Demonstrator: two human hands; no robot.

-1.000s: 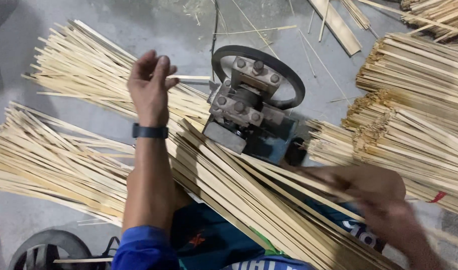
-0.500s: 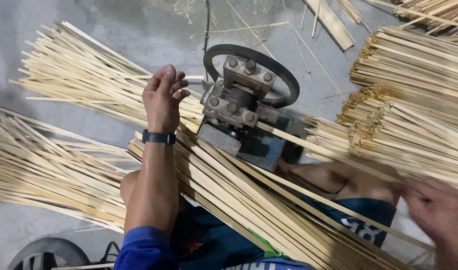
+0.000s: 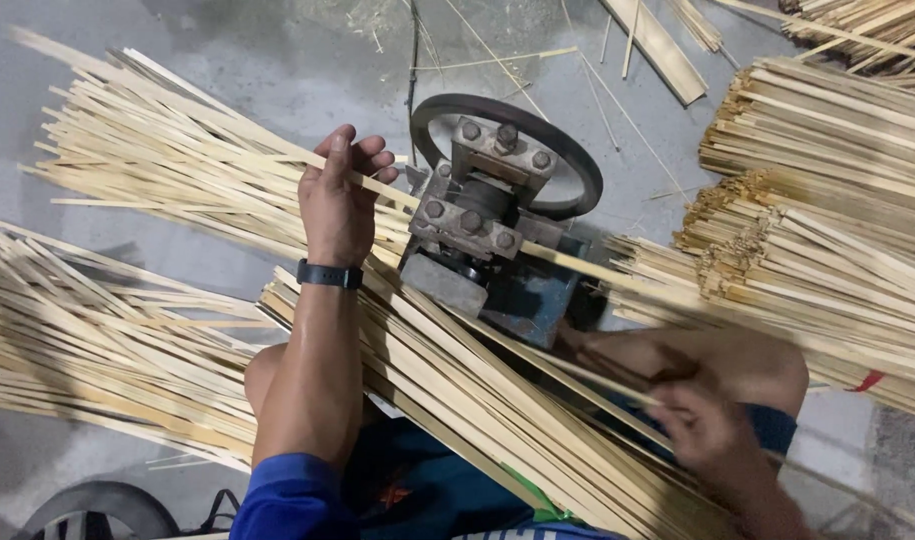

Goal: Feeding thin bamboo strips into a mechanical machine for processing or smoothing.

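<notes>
My left hand (image 3: 339, 195) reaches out over the far pile of bamboo strips (image 3: 167, 165) and pinches a thin bamboo strip (image 3: 382, 186) that comes out of the metal splitting machine (image 3: 482, 215). A black band sits on that wrist. My right hand (image 3: 712, 435), blurred, is low on the right and closed on the near end of a long thin bamboo strip (image 3: 617, 375) that runs toward the machine. A thick bundle of strips (image 3: 477, 400) lies across my lap between the two arms.
The machine has a dark round wheel (image 3: 567, 150) and a blue base (image 3: 532, 295) on the grey concrete floor. More strips lie at left (image 3: 87, 340); bundled stacks (image 3: 827, 200) at right. Loose slivers and a flat offcut (image 3: 667, 45) lie at the back.
My left hand has closed its fingers on the strip leaving the machine. My right hand has moved in from the far right toward the middle with a strip.
</notes>
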